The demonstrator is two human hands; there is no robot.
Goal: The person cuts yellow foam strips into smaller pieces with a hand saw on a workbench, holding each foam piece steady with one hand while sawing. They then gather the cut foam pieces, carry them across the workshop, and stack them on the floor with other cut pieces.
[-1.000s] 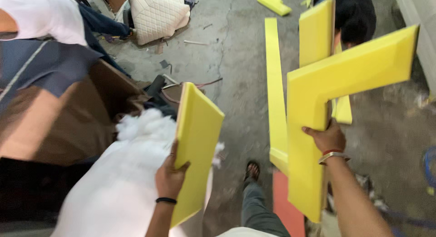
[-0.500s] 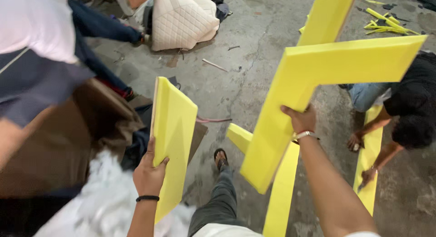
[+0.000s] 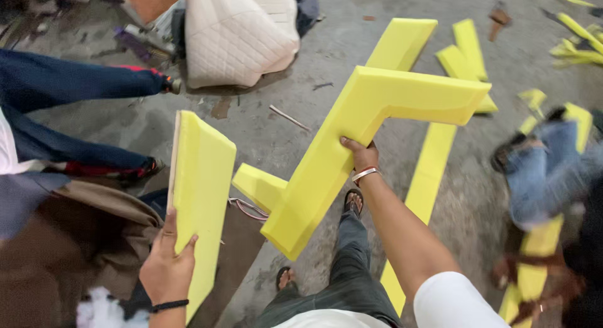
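Note:
My left hand grips the lower edge of a flat yellow foam panel, held upright at the lower left, its thin pale edge turned to the left. My right hand holds a large L-shaped yellow foam piece by its long arm, raised over the concrete floor in the middle of the view. Its short arm points right. My legs and sandalled feet show below it.
Long yellow foam strips and offcuts lie on the concrete floor. A quilted cream cushion lies at the top. One person's legs in blue trousers are at the left; another person, blurred, crouches at the right. Brown cloth lies at the lower left.
The view has swung right and away from the white stuffing. Both foam pieces stay in my hands; the L-shaped piece has tilted lower. The person at the right has shifted.

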